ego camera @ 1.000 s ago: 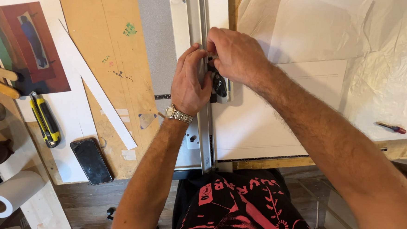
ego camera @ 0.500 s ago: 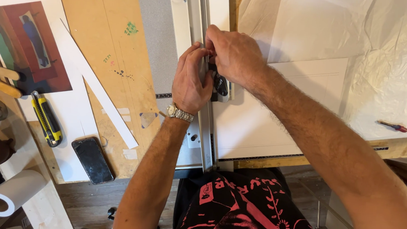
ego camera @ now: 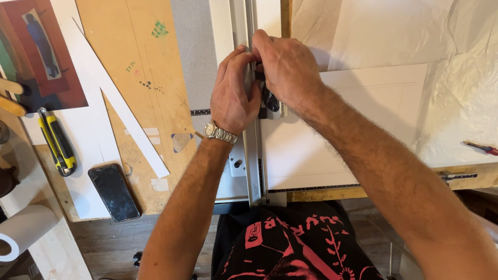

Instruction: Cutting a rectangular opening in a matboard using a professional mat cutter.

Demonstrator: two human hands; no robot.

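On the metal rail [ego camera: 248,151], both hands [ego camera: 234,91] [ego camera: 287,68] stay clamped around the black cutter [ego camera: 270,100], unmoved.

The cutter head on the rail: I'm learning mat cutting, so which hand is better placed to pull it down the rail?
Probably the right. The right hand is wrapped over the black cutter head beside the rail. The left hand presses flat on the rail, so it looks better suited to steadying.

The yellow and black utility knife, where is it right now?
In the head view the utility knife lies at the left on a white sheet, just below the colourful print and up-left of the dark phone.
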